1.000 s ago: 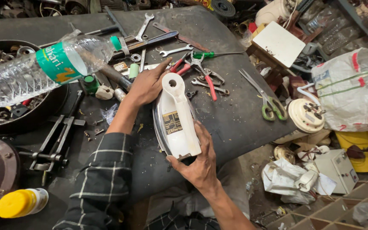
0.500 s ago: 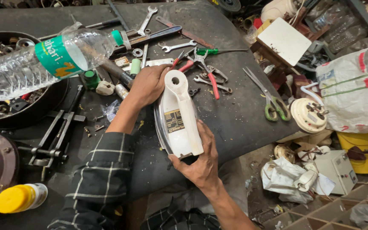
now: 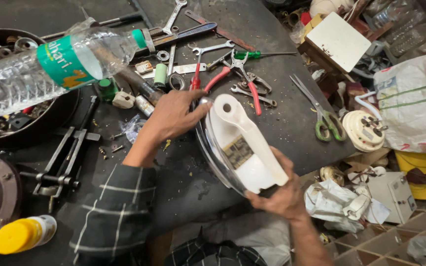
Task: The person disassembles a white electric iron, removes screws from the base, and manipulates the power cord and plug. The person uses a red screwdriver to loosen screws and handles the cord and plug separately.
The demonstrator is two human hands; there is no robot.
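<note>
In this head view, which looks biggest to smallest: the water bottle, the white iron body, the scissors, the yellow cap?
1. Water bottle, though it sits nearer the camera, so that is unsure.
2. White iron body.
3. Scissors.
4. Yellow cap.

A cluttered repair workshop

A dark, grimy surface [image 3: 282, 128] is strewn with spanners [image 3: 213, 48], red-handled pliers [image 3: 245, 81], a green screwdriver [image 3: 260, 54], scissors [image 3: 321, 111] and loose screws; a pan [image 3: 50, 118] of metal scrap sits at one side, and dismantled appliance parts [image 3: 363, 129], a white box [image 3: 338, 42] and rags lie at the other
</note>
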